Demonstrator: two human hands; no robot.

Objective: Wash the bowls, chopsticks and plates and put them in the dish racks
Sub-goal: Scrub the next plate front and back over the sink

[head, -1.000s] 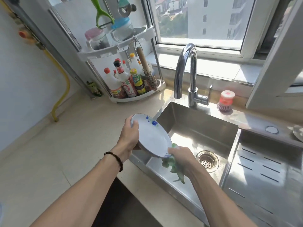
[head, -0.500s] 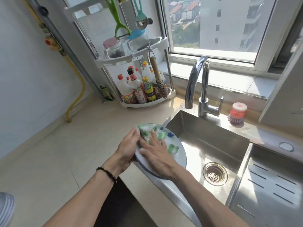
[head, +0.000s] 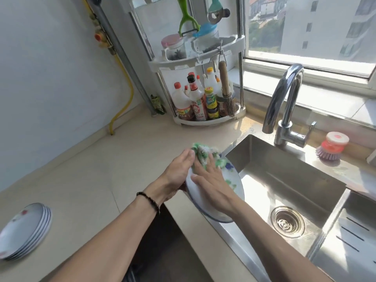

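From the head camera I look down on a beige kitchen counter (head: 85, 180) with a steel sink (head: 284, 180) set into it on the right.

My left hand (head: 177, 174) grips the left edge of a white plate (head: 234, 192) with a blue rim and small blue and green marks, holding it tilted over the sink's near left corner. A dark beaded bracelet (head: 148, 201) sits on that wrist. My right hand (head: 211, 184) lies flat on the plate's face, fingers straight and spread, pressing a green and white dishcloth (head: 203, 154) against the plate's upper part.

At the lower left, a stack of white plates (head: 24, 231) rests on the counter, well apart from the sink; the top one has a red mark.

Behind the sink stands a curved chrome faucet (head: 284, 102). To its right, on the sink ledge, is a round dish brush (head: 331, 146) with a red top.

In the back corner is a white two-tier corner shelf (head: 203, 58). Its lower tier holds sauce bottles (head: 199, 102) with red, yellow and black caps; their labels are too small for me to read. A small bamboo brush (head: 225, 90) hangs beside them, and a green peeler (head: 188, 19) hangs above the jars on the upper tier.

A yellow hose (head: 124, 82) runs down the left wall.
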